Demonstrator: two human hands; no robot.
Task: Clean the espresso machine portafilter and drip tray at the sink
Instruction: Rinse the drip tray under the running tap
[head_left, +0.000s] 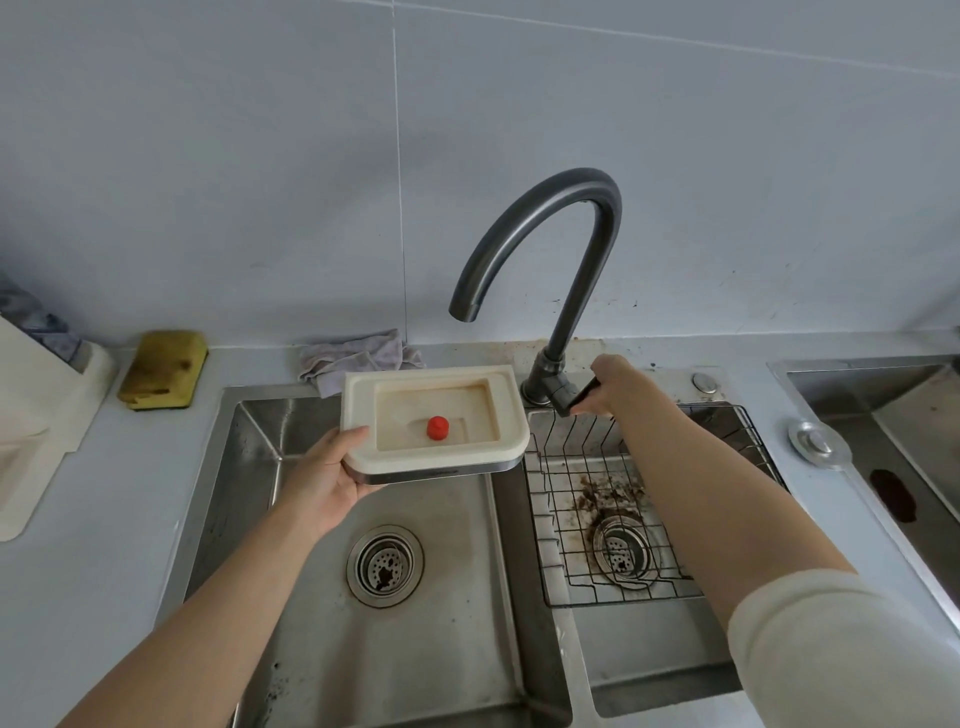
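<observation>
A cream drip tray (511, 415) with a small red float (438, 428) in its stained well hangs level over the left sink basin (441, 623). My left hand (324, 480) grips its left front corner, thumb on the rim. My right hand (621, 384) holds the dark lever (584, 395) of the grey gooseneck tap (561, 218). The spout ends above the tray's right rear part, and no water shows. No portafilter is in view.
A wire rack (571, 525) sits in the right basin over coffee grounds (605, 493) near the drain. Behind the sink lie a yellow sponge (163, 369) and a grey cloth (358, 358). A cream board (36, 431) stands at the left. Another steel basin (893, 415) lies at the right.
</observation>
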